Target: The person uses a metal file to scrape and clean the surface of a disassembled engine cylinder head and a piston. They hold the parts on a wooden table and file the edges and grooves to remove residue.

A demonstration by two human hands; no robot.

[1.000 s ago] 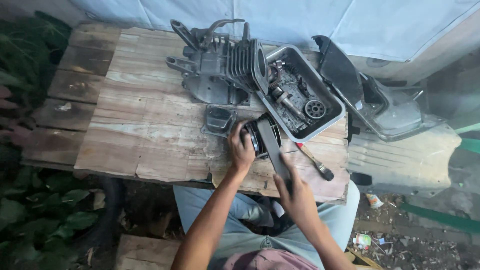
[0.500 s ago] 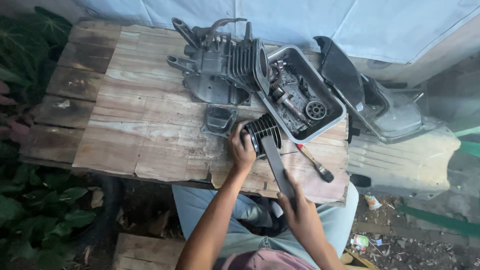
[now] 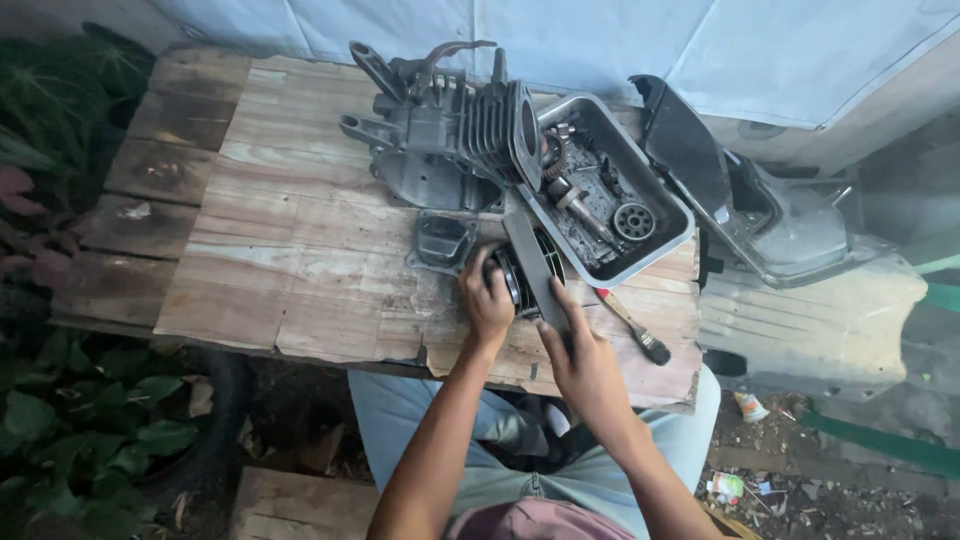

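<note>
View: head camera, looking down at a wooden table (image 3: 300, 270) of rough planks, with the person's knees below the near edge.
Left hand: the left hand (image 3: 487, 300) is cupped over the left side of a dark round finned part (image 3: 518, 272) lying on the table, fingers curled on it.
Right hand: the right hand (image 3: 583, 358) grips the near end of a flat grey bar (image 3: 533, 262), which lies across the round part and points away from the person.
Hands together: both are closed on their objects, close beside each other at the near right of the table.
Engine block: a grey finned engine block (image 3: 445, 135) sits at the far middle.
Tray: a metal tray (image 3: 668, 240) of gears and small parts lies right of the block.
Small cover: a grey cover (image 3: 443, 241) sits just left of the round part.
Brush: a paintbrush (image 3: 637, 330) lies right of the right hand.
</note>
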